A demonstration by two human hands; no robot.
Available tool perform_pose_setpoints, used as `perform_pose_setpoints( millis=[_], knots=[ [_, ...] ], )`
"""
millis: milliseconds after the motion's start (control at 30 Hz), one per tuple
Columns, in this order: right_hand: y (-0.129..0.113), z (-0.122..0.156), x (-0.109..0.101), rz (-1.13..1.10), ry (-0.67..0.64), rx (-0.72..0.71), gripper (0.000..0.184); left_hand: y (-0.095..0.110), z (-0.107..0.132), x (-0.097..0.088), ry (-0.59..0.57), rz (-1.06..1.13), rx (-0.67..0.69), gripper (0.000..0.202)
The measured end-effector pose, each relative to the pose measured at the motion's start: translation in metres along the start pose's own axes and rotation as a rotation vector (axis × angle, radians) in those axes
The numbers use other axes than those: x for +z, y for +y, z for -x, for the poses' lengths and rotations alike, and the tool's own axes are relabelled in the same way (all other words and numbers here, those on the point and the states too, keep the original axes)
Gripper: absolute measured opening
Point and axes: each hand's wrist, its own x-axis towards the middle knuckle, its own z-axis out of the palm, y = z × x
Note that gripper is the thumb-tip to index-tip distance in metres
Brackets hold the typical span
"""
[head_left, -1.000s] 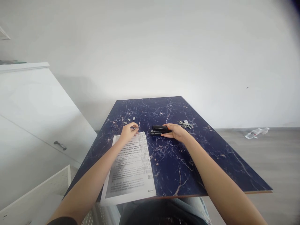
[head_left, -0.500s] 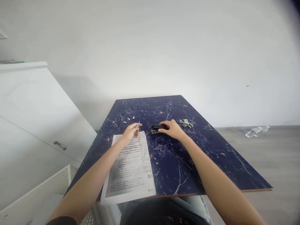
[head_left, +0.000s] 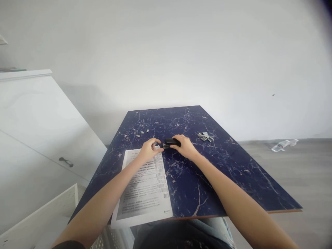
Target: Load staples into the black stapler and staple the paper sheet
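A printed sheet of paper [head_left: 145, 185] lies on the dark blue marbled table [head_left: 197, 180], its near edge hanging over the front. My left hand [head_left: 148, 150] rests at the sheet's far right corner, its fingers pinched together there. My right hand [head_left: 184, 146] is closed over a black stapler [head_left: 169, 142], which sits just right of that corner with its nose close to my left fingertips. Whether the paper is inside the stapler's jaws I cannot tell.
A small heap of staple strips [head_left: 205, 137] lies right of the stapler, and a few loose staple bits [head_left: 144, 132] lie behind my left hand. A white cabinet [head_left: 38, 128] stands at left. A crushed plastic bottle [head_left: 284, 145] lies on the floor at right.
My right hand has slid the stapler leftward to the paper's far right corner. My left hand has shifted slightly right and closed its fingers near the stapler's nose.
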Motion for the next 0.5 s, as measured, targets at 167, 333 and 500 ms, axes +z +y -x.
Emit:
perform_pose_setpoints(
  millis=[167, 333, 500],
  knots=[
    [-0.020, 0.002, 0.006, 0.018, -0.013, -0.034, 0.022, 0.003, 0.000, 0.004, 0.016, -0.137, 0.148, 0.032],
    [-0.008, 0.001, 0.002, -0.025, -0.008, 0.005, 0.022, -0.003, -0.003, -0.004, 0.024, -0.181, 0.173, 0.031],
    [0.012, -0.002, -0.008, -0.013, -0.021, 0.073, 0.021, -0.007, -0.007, -0.013, -0.012, -0.187, 0.136, 0.031]
  ],
)
